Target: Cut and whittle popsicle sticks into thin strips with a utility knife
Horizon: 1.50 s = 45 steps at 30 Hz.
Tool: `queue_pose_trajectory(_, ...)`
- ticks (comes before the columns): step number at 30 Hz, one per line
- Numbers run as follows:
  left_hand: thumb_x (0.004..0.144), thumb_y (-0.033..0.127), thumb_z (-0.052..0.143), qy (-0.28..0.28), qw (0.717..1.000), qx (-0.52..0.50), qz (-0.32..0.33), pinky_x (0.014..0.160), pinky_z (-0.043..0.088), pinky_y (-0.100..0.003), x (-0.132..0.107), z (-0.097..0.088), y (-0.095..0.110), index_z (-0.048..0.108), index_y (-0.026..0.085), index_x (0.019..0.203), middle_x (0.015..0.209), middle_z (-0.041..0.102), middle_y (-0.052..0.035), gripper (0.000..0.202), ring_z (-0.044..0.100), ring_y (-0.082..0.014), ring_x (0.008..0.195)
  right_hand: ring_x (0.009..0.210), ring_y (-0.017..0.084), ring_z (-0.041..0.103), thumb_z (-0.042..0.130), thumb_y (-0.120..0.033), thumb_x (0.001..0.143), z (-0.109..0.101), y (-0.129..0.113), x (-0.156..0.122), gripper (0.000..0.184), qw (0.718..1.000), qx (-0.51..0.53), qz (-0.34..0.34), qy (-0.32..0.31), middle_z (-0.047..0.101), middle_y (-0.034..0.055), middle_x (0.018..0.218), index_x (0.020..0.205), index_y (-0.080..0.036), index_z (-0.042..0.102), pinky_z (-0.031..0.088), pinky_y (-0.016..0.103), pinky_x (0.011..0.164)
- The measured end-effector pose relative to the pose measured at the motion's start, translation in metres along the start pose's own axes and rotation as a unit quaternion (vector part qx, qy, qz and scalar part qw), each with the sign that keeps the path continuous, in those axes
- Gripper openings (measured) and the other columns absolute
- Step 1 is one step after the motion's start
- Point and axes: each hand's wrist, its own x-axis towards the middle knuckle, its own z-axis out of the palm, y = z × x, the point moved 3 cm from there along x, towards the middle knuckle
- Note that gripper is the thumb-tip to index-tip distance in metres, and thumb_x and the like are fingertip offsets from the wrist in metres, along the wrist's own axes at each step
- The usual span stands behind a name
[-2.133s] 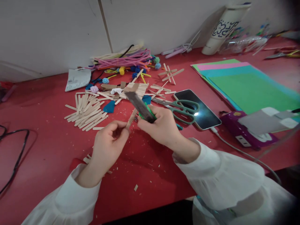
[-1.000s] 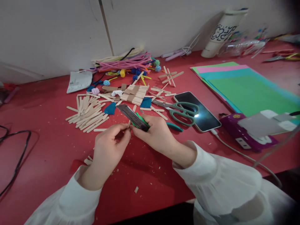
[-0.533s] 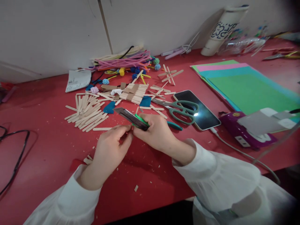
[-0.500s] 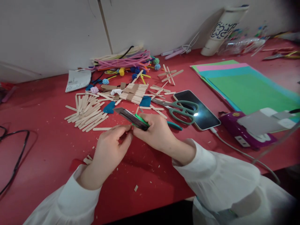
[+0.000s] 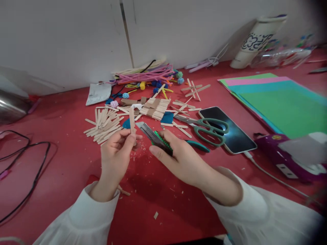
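Observation:
My left hand (image 5: pixel 115 156) pinches a wooden craft stick (image 5: pixel 132 119) and holds it upright above the red table (image 5: pixel 56 112). My right hand (image 5: pixel 180 157) grips a green utility knife (image 5: pixel 154 137) whose blade points left toward the stick, a small gap apart from it. A loose pile of craft sticks (image 5: pixel 104 122) lies just beyond my left hand. A glued panel of sticks (image 5: pixel 154 108) sits behind the knife. Wood shavings are scattered on the table under my hands.
Green-handled scissors (image 5: pixel 208 127) and a phone (image 5: pixel 228 131) lie right of my hands, with a purple device (image 5: pixel 283 156) and its cable (image 5: pixel 268 172). Coloured paper sheets (image 5: pixel 281 98) lie far right. Pipe cleaners (image 5: pixel 148 73) and pom-poms rest by the wall. Black cables (image 5: pixel 28 160) lie left.
My left hand has lifted the stick away from the knife and turned it upright. My right hand has drawn back with the knife. The view has shifted left.

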Motion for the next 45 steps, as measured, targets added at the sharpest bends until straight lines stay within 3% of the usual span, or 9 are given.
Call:
queue_pose_trajectory(5, 0.074, 0.029, 0.064, 0.014, 1.0, -0.004, -0.005, 0.052, 0.053, -0.02, 0.0, 0.0, 0.001, 0.066, 0.018, 0.076, 0.061, 0.066, 0.0026, 0.012, 0.06, -0.0093, 0.05, 0.057, 0.018, 0.054, 0.037, -0.036, 0.088, 0.005, -0.002, -0.002, 0.018, 0.997, -0.071, -0.011, -0.024, 0.055, 0.002, 0.068, 0.089, -0.02, 0.044, 0.036, 0.028, 0.054)
queue_pose_trajectory(10, 0.07, 0.028, 0.065, 0.037, 0.999, 0.006, -0.013, 0.051, 0.053, -0.021, 0.0, -0.002, 0.002, 0.066, 0.018, 0.076, 0.056, 0.065, 0.0034, 0.012, 0.061, -0.0104, 0.049, 0.074, 0.025, 0.064, 0.038, -0.035, 0.089, 0.006, 0.0, -0.003, 0.019, 0.993, -0.11, -0.012, -0.03, 0.063, 0.0081, 0.079, 0.093, -0.019, 0.047, 0.04, 0.029, 0.057)
queue_pose_trajectory(20, 0.071, 0.03, 0.065, 0.045, 0.997, 0.059, 0.013, 0.053, 0.051, -0.02, -0.001, -0.003, 0.005, 0.067, 0.018, 0.077, 0.06, 0.068, 0.0021, 0.014, 0.062, -0.0103, 0.052, 0.075, 0.027, 0.067, 0.039, -0.031, 0.09, 0.006, 0.001, -0.002, 0.02, 0.99, -0.139, -0.013, -0.029, 0.067, 0.011, 0.083, 0.096, -0.016, 0.051, 0.041, 0.03, 0.056)
queue_pose_trajectory(32, 0.079, 0.028, 0.057, -0.024, 0.984, 0.172, 0.051, 0.061, 0.051, -0.02, -0.004, -0.001, 0.014, 0.068, 0.019, 0.074, 0.067, 0.071, 0.0011, 0.014, 0.062, -0.0108, 0.059, 0.069, 0.028, 0.067, 0.04, -0.025, 0.091, 0.004, -0.002, -0.003, 0.024, 0.973, -0.212, 0.003, -0.086, 0.069, 0.0131, 0.08, 0.106, -0.011, 0.05, 0.035, 0.03, 0.051)
queue_pose_trajectory(35, 0.08, 0.028, 0.057, -0.023, 0.981, 0.183, 0.059, 0.061, 0.051, -0.021, -0.005, -0.002, 0.014, 0.067, 0.02, 0.075, 0.069, 0.071, 0.0012, 0.015, 0.062, -0.0115, 0.061, 0.067, 0.024, 0.065, 0.043, -0.026, 0.089, 0.003, -0.001, -0.003, 0.02, 0.982, -0.17, 0.007, -0.076, 0.067, 0.0103, 0.078, 0.102, -0.013, 0.051, 0.036, 0.028, 0.052)
queue_pose_trajectory(40, 0.077, 0.028, 0.059, -0.016, 0.987, 0.158, 0.037, 0.061, 0.051, -0.022, -0.003, -0.003, 0.012, 0.067, 0.02, 0.073, 0.065, 0.069, 0.0019, 0.012, 0.061, -0.0119, 0.057, 0.052, 0.012, 0.053, 0.047, -0.028, 0.088, 0.004, 0.002, 0.001, 0.01, 0.997, 0.001, 0.011, -0.075, 0.054, -0.0026, 0.06, 0.084, -0.019, 0.049, 0.037, 0.024, 0.048)
queue_pose_trajectory(45, 0.073, 0.03, 0.061, -0.014, 0.993, 0.114, 0.011, 0.054, 0.05, -0.022, 0.002, -0.005, 0.008, 0.066, 0.02, 0.07, 0.055, 0.063, 0.003, 0.011, 0.058, -0.0116, 0.05, 0.033, 0.005, 0.039, 0.045, -0.033, 0.09, 0.007, 0.005, 0.004, 0.021, 0.963, 0.188, 0.092, -0.167, 0.04, -0.011, 0.047, 0.074, -0.022, 0.037, 0.033, 0.018, 0.033)
